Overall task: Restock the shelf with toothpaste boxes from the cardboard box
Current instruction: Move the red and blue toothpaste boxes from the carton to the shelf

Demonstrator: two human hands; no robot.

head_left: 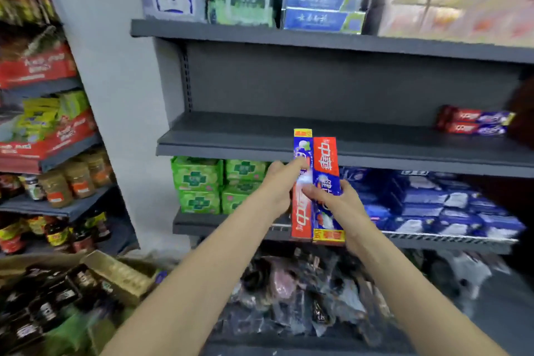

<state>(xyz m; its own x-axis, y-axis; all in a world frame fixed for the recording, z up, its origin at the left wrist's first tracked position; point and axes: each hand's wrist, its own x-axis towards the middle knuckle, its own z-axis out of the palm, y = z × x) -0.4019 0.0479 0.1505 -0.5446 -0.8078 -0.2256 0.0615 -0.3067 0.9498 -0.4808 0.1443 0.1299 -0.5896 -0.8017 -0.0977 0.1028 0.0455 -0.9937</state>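
Two red-and-blue toothpaste boxes stand upright side by side in front of the grey middle shelf (260,136). My left hand (277,185) grips the left toothpaste box (302,211). My right hand (344,208) grips the right toothpaste box (326,159) from its right side. Two matching toothpaste boxes (474,123) lie stacked at the shelf's far right. The cardboard box (115,274) sits at the lower left, partly out of view.
Blue toothpaste boxes (322,10) lie on the top shelf beside wipes packs. Green packs (199,182) and blue packs (433,202) fill the shelf below. Dark bagged goods (303,298) lie on the bottom shelf. A rack of jars and snacks (57,182) stands at left.
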